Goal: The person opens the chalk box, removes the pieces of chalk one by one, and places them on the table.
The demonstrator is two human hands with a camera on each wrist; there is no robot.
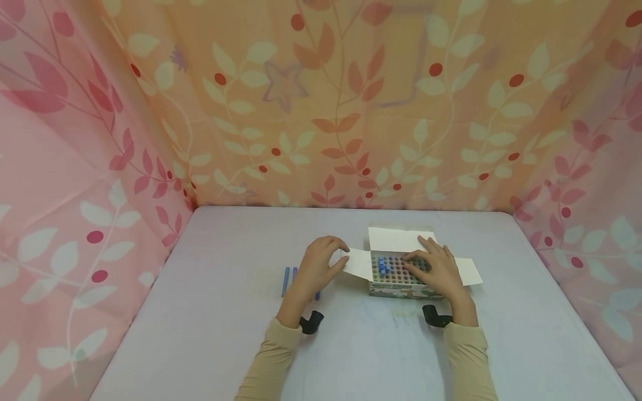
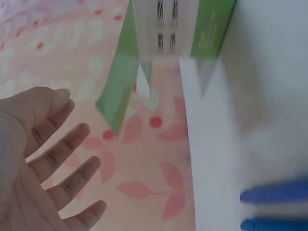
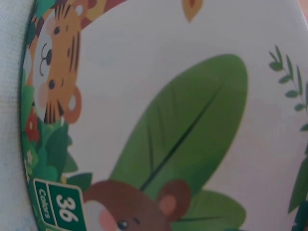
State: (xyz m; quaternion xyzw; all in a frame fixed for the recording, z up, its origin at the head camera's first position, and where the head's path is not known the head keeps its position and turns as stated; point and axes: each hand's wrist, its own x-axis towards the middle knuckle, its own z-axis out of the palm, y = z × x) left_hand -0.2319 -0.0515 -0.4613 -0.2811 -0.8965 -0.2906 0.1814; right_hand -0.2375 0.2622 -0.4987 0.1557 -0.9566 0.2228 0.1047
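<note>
Blue upright pens [image 1: 382,266] clustered toward ten o'clock of the round-holed grid [image 1: 396,274] in the open box [image 1: 403,291], itself at two o'clock from the middle of the pale table [image 1: 381,345]. Left hand [image 1: 317,267] at nine o'clock of the box, just beside its white flap [image 1: 358,263], fingers apart and holding nothing. Right hand [image 1: 437,267] over the three o'clock side of the grid, thumb and index finger bent close together; impossible to tell whether pinching anything.

For good handling, probably best to steady the box lightly from nine o'clock, avoid leaning on the thin flap, and lift or lower each pen in line with its hole, without knocking upright neighbours. Lying also at nine o'clock, partly behind the left hand: loose pens [image 1: 285,281].

Faint coloured stains on the table at six o'clock of the box. At twelve o'clock, an orange leafy curtain [image 1: 346,83] with a faint purple star [image 1: 286,83]; at nine and three, pink curtain panels [image 1: 60,223].
</note>
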